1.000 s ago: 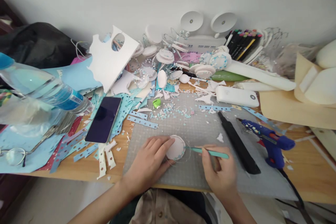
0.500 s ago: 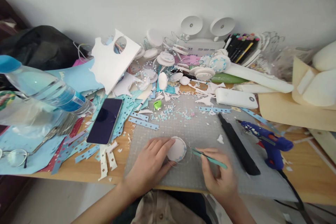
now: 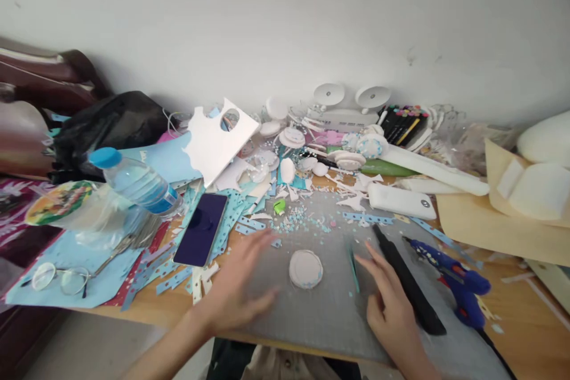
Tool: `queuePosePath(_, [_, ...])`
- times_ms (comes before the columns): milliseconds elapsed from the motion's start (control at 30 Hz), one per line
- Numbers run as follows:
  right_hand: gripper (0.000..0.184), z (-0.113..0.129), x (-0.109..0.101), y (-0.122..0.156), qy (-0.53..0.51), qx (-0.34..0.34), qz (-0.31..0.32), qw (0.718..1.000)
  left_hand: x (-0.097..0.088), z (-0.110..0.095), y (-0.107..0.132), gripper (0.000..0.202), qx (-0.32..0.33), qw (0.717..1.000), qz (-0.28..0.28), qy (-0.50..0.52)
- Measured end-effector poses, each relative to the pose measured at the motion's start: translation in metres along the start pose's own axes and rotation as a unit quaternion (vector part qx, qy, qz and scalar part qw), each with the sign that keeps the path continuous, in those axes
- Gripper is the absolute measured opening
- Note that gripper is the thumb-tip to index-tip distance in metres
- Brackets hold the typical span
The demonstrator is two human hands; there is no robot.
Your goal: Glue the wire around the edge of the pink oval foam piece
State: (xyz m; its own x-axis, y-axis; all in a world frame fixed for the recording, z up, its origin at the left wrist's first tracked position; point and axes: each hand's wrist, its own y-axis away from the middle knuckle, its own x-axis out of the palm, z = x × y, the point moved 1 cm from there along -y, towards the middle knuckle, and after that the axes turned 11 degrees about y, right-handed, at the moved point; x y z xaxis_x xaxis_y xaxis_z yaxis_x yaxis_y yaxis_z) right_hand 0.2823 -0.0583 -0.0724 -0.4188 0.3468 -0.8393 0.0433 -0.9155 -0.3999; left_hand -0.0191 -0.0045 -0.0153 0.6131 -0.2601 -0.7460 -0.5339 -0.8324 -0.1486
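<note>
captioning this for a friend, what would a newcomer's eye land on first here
Probably the white disc, blue-flecked along its rim, lying on the grey mat between the left hand and the right hand. Next, perhaps, the dark blue glue gun at the right and the blue-capped bottle at the left.

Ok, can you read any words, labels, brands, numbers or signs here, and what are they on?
No text reads clearly.
Bottle label: too blurred to read.
White box at the back: dark print, too small and blurred to read.
Colourful pack on the left: any lettering is too blurred to make out.
White device: a dark round mark at one end, too small to make out.
</note>
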Motion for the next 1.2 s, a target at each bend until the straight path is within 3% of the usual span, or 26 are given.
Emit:
queuePosePath(67, [0.057, 0.0, -0.001, 0.008, 0.001, 0.006, 0.0, 1.0, -0.026, 0.027, 0.004, 0.056, -0.079, 0.978, -0.159, -0.106])
queuePosePath(100, [0.055, 0.0, -0.001, 0.011, 0.002, 0.007, -0.007, 1.0, -0.036, 0.041, 0.005, 0.058, -0.13, 0.953, -0.213, -0.172])
queuePosePath(133, [0.052, 0.0, -0.001, 0.014, 0.005, 0.007, -0.016, 1.0, -0.043, 0.054, 0.005, 0.065, -0.176, 0.931, -0.228, -0.226])
queuePosePath(200, [0.047, -0.001, 0.0, 0.018, 0.015, 0.009, -0.036, 0.999, -0.052, 0.074, 0.003, 0.069, -0.253, 0.902, -0.212, -0.28])
queuePosePath(300, [0.042, -0.001, 0.001, 0.017, 0.02, 0.012, -0.054, 0.998, -0.055, 0.084, -0.003, 0.065, -0.298, 0.889, -0.183, -0.295])
queuePosePath(600, [0.036, 0.0, 0.003, 0.015, 0.035, -0.009, -0.061, 0.997, -0.046, 0.072, -0.02, 0.06, -0.332, 0.858, -0.194, -0.341])
queuePosePath(933, [0.033, -0.003, 0.006, 0.013, 0.044, 0.0, -0.047, 0.998, -0.042, 0.072, -0.011, 0.064, -0.336, 0.85, -0.205, -0.35])
queuePosePath(1067, [0.032, -0.004, 0.008, 0.014, 0.045, 0.006, -0.049, 0.998, -0.04, 0.074, -0.013, 0.067, -0.341, 0.856, -0.209, -0.328])
queuePosePath(1200, [0.031, -0.006, 0.009, 0.015, 0.052, 0.007, -0.049, 0.997, -0.053, 0.078, 0.006, 0.074, -0.268, 0.906, -0.245, -0.219])
